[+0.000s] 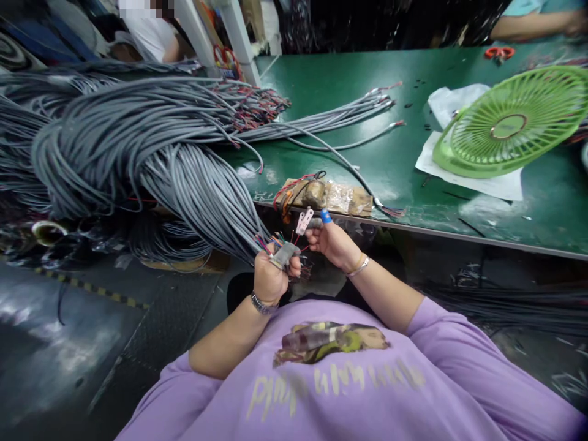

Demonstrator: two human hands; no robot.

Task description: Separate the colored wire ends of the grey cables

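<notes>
My left hand (pixel 271 275) is closed around the end of a grey cable, and its thumb or a finger has a grey wrap (pixel 285 252). Thin coloured wires (pixel 277 239) fan out from this grip. Close by on the right, my right hand (pixel 335 245) has its fingers bent together around a thin red wire (pixel 304 248). A blue cover (pixel 326 215) sits on one of its fingertips. A small pale pink piece with holes (pixel 304 222) stands out at these fingers; its kind is unclear. Both hands are in front of the table edge.
A big heap of grey cables (pixel 105 141) drapes over the left of the green table (pixel 316 73). A wooden block with tape (pixel 342 197) lies at its edge. A green fan (pixel 509 125) and orange-handled scissors (pixel 499 53) are at right. Other people sit across.
</notes>
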